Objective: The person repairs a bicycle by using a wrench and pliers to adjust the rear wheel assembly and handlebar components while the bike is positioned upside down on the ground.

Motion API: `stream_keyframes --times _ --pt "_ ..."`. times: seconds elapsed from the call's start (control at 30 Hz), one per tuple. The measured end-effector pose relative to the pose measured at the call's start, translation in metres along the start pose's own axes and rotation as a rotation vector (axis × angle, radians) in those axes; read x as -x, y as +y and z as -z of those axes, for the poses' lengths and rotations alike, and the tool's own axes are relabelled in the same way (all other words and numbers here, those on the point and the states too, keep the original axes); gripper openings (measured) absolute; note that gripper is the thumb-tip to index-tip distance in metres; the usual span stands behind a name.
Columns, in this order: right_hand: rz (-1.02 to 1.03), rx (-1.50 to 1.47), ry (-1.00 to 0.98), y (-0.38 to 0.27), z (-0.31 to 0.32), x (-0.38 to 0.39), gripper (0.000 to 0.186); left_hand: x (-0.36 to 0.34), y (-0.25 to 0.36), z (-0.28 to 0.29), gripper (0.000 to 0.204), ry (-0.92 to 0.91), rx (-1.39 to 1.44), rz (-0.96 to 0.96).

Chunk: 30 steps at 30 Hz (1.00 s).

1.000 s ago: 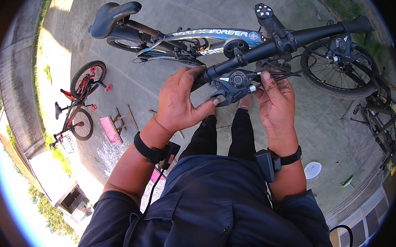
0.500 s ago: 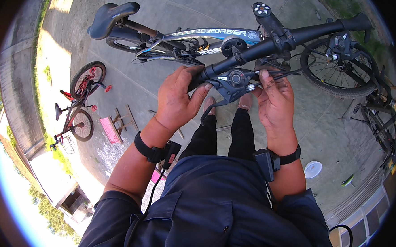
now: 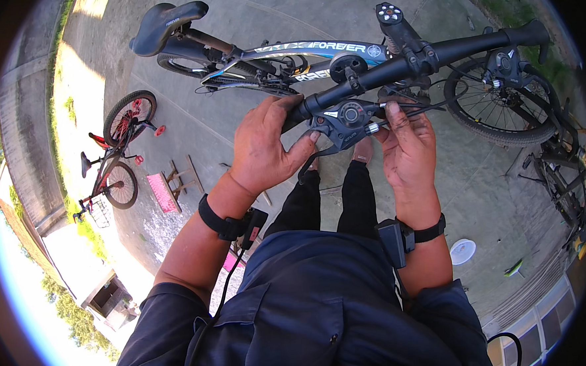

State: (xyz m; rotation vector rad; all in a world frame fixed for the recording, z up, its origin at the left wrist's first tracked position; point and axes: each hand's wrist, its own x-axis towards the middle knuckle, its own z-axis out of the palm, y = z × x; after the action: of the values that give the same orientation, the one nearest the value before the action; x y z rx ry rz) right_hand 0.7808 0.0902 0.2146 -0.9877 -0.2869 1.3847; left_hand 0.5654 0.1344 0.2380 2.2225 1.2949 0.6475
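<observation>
A dark bicycle (image 3: 280, 58) with a black saddle (image 3: 160, 23) stands in front of me on concrete. My left hand (image 3: 264, 145) is wrapped around the left grip of the black handlebar (image 3: 432, 53), thumb under the brake lever. My right hand (image 3: 407, 144) pinches the cable end at the black shifter and brake unit (image 3: 346, 120) mounted on the bar. Both wrists wear black bands with small devices.
A small red bicycle (image 3: 116, 156) stands at the left beside a pink-bristled broom (image 3: 167, 189). The front wheel (image 3: 501, 102) is at the right, with another bicycle frame (image 3: 561, 175) beyond it. A white disc (image 3: 463, 251) lies on the ground at lower right.
My left hand has shifted slightly along the grip and my right fingers have moved closer to the shifter unit. The bicycle has not moved.
</observation>
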Motion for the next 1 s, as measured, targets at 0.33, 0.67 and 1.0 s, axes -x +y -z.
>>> stream_keyframes --times 0.33,0.67,1.0 --pt "-0.002 -0.001 -0.027 -0.001 0.001 -0.001 0.016 -0.001 -0.001 -0.005 0.033 0.043 0.034 0.033" --pt "-0.007 -0.069 -0.058 -0.004 0.008 -0.007 0.016 -0.002 0.001 -0.008 0.032 0.036 0.025 0.057" --pt "0.015 0.027 -0.143 -0.003 0.013 -0.013 0.017 -0.002 0.001 -0.007 0.033 0.016 -0.013 0.079"
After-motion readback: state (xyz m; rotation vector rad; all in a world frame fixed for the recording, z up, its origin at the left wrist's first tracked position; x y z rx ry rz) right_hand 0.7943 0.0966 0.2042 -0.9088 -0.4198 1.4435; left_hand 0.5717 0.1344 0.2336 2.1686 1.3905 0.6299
